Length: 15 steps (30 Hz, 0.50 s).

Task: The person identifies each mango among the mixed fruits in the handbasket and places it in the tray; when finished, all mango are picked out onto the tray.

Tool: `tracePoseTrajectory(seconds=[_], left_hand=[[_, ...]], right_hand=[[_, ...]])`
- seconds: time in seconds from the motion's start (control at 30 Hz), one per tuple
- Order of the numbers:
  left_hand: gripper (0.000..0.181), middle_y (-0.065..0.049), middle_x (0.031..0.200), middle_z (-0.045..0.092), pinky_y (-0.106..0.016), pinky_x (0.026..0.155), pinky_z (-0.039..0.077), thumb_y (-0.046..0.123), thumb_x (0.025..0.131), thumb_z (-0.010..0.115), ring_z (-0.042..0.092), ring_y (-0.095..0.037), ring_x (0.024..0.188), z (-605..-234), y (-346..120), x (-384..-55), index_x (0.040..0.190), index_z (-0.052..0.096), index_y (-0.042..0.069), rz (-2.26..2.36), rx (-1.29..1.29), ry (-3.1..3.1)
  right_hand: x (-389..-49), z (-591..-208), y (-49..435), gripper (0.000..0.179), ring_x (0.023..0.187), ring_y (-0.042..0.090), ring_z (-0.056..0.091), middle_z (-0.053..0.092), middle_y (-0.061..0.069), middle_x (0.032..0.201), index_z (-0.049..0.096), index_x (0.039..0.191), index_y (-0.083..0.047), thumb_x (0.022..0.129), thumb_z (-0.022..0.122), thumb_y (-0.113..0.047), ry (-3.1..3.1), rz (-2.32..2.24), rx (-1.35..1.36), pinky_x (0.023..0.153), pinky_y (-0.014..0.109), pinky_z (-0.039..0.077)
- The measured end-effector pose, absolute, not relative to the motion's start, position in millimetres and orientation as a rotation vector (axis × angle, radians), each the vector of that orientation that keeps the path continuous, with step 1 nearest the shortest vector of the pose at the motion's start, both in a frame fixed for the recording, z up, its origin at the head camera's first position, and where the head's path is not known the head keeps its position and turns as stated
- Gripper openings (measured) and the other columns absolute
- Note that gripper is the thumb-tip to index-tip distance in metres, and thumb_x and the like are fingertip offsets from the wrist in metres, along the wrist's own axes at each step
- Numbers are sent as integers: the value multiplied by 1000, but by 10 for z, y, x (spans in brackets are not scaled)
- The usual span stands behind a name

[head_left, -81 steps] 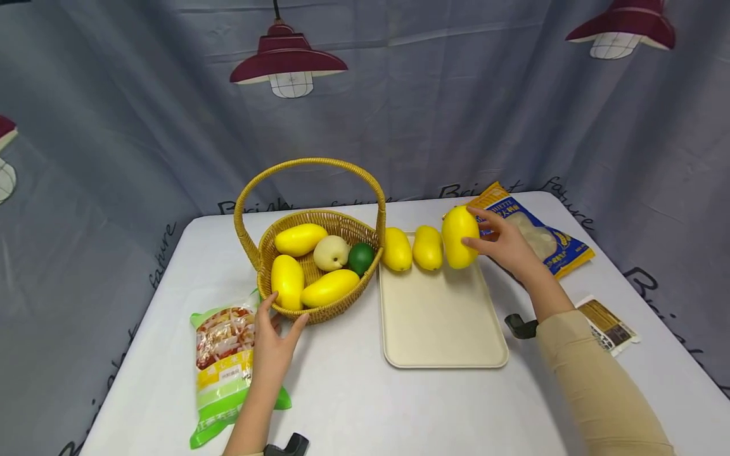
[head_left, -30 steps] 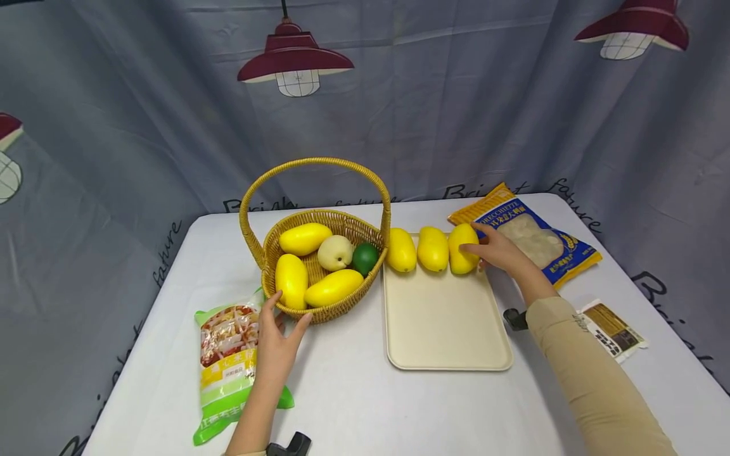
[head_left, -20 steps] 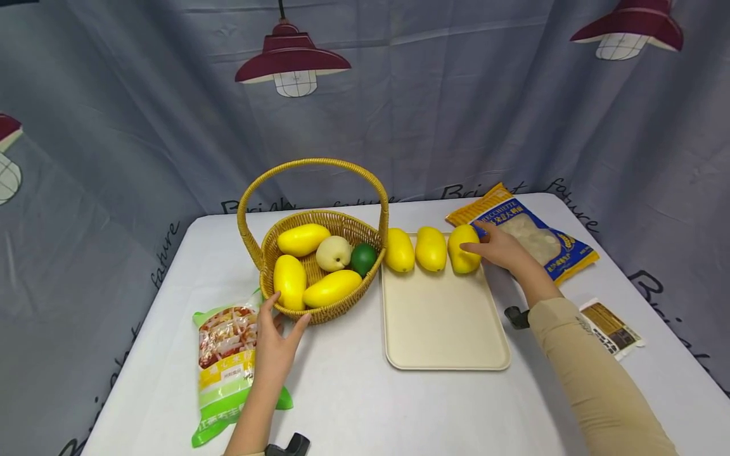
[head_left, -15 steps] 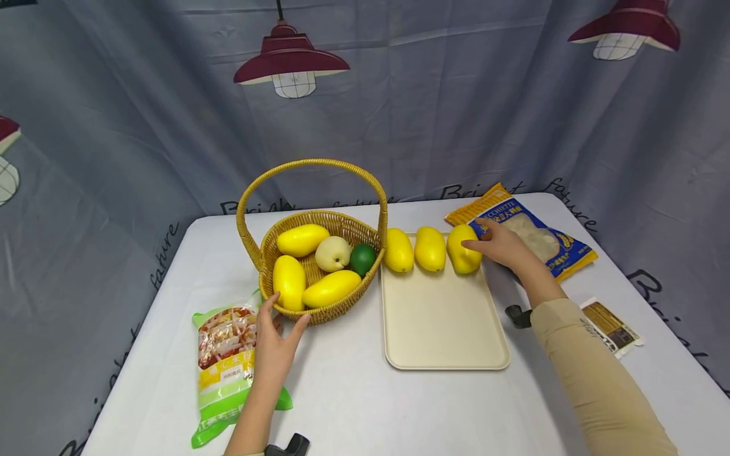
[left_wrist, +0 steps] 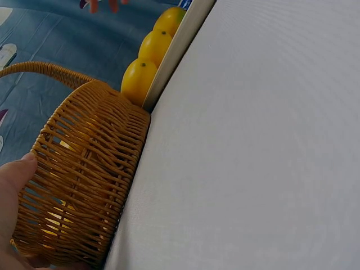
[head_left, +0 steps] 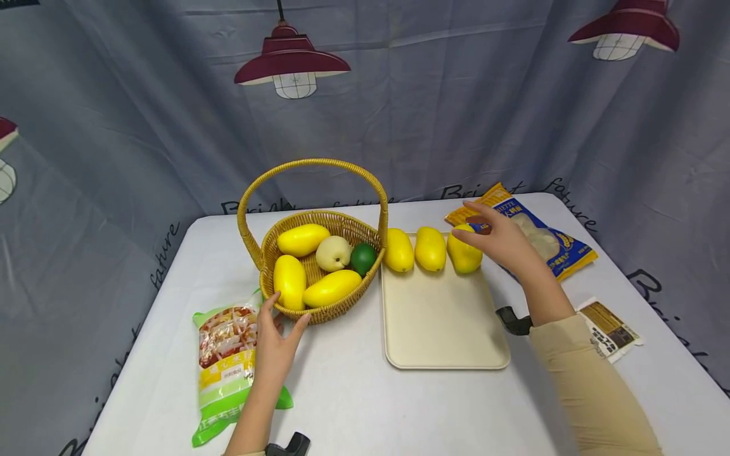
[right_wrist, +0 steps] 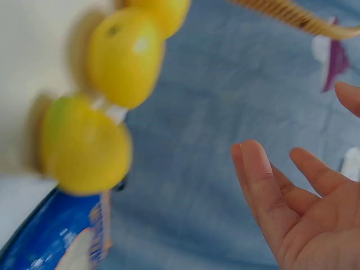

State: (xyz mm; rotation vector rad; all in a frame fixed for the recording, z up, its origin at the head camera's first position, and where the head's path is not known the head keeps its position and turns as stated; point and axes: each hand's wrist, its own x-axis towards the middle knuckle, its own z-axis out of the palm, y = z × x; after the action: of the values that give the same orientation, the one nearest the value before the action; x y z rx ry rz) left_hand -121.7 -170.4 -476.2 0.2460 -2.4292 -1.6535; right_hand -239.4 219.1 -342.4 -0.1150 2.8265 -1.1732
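My left hand (head_left: 274, 348) rests against the near side of a wicker basket (head_left: 319, 315), its thumb and fingers spread apart at the rim. In the left wrist view the thumb (left_wrist: 19, 169) touches the woven wall. Inside the basket lie several yellow mangoes (head_left: 331, 288), a pale round pear-like fruit (head_left: 332, 253) and a dark green fruit (head_left: 363, 259). On the far end of a cream tray (head_left: 445, 323) three mangoes (head_left: 430, 249) stand in a row. Just above the rightmost mango (head_left: 464, 255) hovers my right hand (head_left: 504, 244), thumb and fingers apart, holding nothing.
A blue and yellow pasta bag (head_left: 550, 240) lies behind and right of the tray, partly behind the right hand. Nearer the right edge is a small brown and white packet (head_left: 607, 329). Left of the basket, a green and yellow food bag (head_left: 228, 367) lies partly under the left forearm.
The right hand lowered a mango onto the tray's far right end, released it and has lifted slightly away. My left hand has stayed at the basket.
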Motion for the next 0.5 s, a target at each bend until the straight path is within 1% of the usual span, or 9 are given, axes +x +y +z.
tracePoseTrajectory(seconds=[0.1, 0.2, 0.33, 0.5], left_hand=[[79, -14, 153, 21, -46, 108, 38, 47, 87, 68, 43, -37, 128, -4760, -1707, -1218, 148, 27, 20, -1653, 244, -2426], [78, -14, 152, 22, -46, 108, 38, 46, 87, 68, 43, -37, 127, -4753, -1707, -1223, 148, 27, 20, -1651, 238, -2419], [77, -13, 152, 23, -46, 108, 38, 46, 87, 68, 43, -38, 127, -4754, -1706, -1230, 148, 28, 20, -1646, 233, -2417], [78, -13, 153, 22, -45, 108, 38, 47, 87, 68, 44, -37, 127, -4767, -1707, -1237, 148, 27, 21, -1647, 235, -2423]], right_hand=[[-2287, -3344, 2029, 76, 114, 37, 50, 47, 19, 139, 31, 152, -23, 89, 65, -48, 2831, -1261, -236, 95, 51, 46], [-2197, -3299, 1829, 70, 111, 35, 54, 50, 17, 137, 35, 151, -25, 90, 67, -40, 2831, -1315, -336, 93, 51, 47], [-2103, -3294, 1516, 67, 109, 30, 58, 53, 11, 136, 39, 148, -31, 89, 70, -39, 2804, -1348, -416, 89, 48, 52], [-2051, -3340, 1082, 65, 104, 27, 60, 58, 8, 130, 44, 145, -29, 88, 72, -37, 2701, -1402, -553, 81, 40, 56]])
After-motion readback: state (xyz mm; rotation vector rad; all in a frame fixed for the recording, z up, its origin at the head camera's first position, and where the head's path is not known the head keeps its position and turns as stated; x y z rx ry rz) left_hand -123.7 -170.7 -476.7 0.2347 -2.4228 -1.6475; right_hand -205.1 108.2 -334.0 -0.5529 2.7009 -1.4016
